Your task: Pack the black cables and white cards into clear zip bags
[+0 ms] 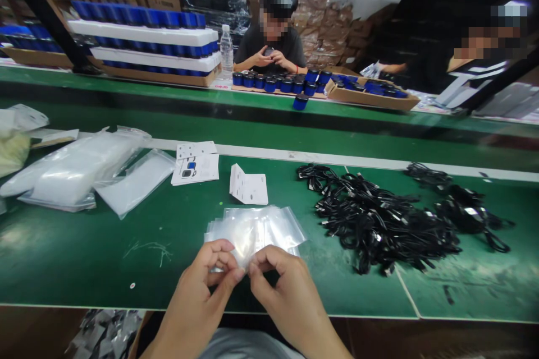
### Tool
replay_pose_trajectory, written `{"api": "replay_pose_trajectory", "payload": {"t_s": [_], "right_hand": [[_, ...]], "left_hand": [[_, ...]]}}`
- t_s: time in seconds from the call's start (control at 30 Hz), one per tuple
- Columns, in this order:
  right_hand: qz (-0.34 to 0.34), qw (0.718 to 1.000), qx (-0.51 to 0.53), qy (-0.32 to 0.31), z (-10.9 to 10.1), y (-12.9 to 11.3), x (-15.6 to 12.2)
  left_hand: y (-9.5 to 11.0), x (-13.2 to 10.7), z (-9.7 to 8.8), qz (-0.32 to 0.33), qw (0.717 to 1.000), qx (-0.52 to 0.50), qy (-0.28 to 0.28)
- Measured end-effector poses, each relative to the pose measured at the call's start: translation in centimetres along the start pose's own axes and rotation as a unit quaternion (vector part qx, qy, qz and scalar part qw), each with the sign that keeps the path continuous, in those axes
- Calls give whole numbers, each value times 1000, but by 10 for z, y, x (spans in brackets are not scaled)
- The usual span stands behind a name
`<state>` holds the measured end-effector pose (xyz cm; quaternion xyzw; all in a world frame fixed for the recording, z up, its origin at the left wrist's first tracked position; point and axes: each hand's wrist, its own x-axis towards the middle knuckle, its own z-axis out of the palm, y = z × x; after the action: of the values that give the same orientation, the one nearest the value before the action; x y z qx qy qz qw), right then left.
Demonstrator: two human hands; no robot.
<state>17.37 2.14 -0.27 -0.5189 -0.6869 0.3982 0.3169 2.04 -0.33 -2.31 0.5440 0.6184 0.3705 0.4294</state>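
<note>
fingers [230, 281] of left hand [199, 290] and right hand [291, 285] pinch one clear bag [245, 247], one folded leaflet [255, 188] beyond.

The worktop [92, 258] is green, the bags [278, 227] colourless, the cables [379, 224] black, the leaflets [206, 169] white with black-and-blue print, the jars [300, 102] blue with black tops.

Glare on clear bags [257, 229]; upper corners dim; edges stretched.

Left hand [210, 277] and right hand [284, 280]: forearms cut off by the bottom edge.
Clear bags [275, 224]: near edges partly hidden behind both hands; count unclear.
Leaflets [206, 169]: print illegible.
Black cables [387, 224]: many ends buried in the tangle.
Yellowish bag [12, 152]: cut off at left.
Co-worker at right [440, 33]: blurred.
</note>
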Motion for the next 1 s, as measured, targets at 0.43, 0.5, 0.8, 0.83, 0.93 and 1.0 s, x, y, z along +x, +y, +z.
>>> {"api": "replay_pose_trajectory", "payload": {"t_s": [0.43, 0.5, 0.8, 0.83, 0.93, 1.0], "right_hand": [[-116, 992, -51, 11, 12, -1, -8], [-116, 991, -61, 21, 15, 2, -8], [-99, 995, -11, 4, 5, -2, -5], [-101, 995, -8, -13, 4, -4, -6], [-119, 992, -36, -32, 4, -7, -7], [-131, 990, -54, -18, 7, -8, -7]], "left_hand": [[11, 2, -3, 224, 938, 266, 1], [11, 2, -3, 218, 945, 242, -5], [14, -5, -6, 189, 967, 166, 32], [14, -4, -7, 180, 971, 153, 20], [13, -2, -8, 180, 976, 125, -3], [11, -1, -7, 194, 973, 126, -5]]}}
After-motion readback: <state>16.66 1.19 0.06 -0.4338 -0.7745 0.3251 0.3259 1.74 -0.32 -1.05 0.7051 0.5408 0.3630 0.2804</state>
